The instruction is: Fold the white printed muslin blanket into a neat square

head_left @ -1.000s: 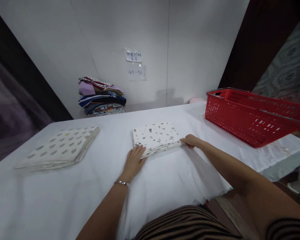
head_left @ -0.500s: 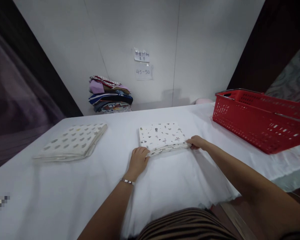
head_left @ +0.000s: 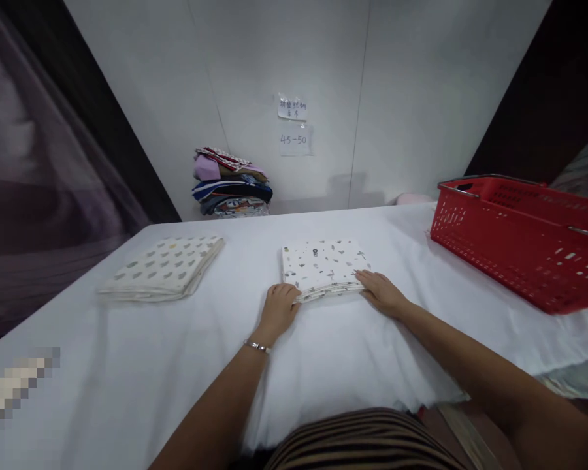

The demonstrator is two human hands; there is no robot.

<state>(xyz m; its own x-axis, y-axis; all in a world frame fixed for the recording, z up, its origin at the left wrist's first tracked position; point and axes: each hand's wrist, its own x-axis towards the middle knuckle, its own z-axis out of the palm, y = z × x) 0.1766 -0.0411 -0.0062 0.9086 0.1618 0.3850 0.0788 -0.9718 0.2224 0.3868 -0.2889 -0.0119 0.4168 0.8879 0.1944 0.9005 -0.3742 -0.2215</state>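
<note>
A folded white cloth (head_left: pixel 323 264) printed with small grey motifs lies in front of me, its stacked layers showing along the near edge. My left hand (head_left: pixel 280 308), with a bracelet at the wrist, grips the near left corner; its thumb is mostly hidden. At the near right corner, my right hand (head_left: pixel 383 294) rests with fingers stretched over the top of the cloth. Farther left lies a second folded cloth (head_left: pixel 164 267), cream with grey-green leaf-like spots, touched by neither hand.
A white-covered table (head_left: pixel 186 365) bears both cloths. On the right stands a red perforated basket (head_left: pixel 519 245) with metal handles. A stack of folded fabrics (head_left: pixel 232 183) sits beyond the far edge, against the wall. Two paper notes (head_left: pixel 295 139) hang there.
My right hand has gone from pinching the near right corner to lying flatter on the cloth, fingers extended. My left hand stays at its corner. The whole view has shifted slightly.
</note>
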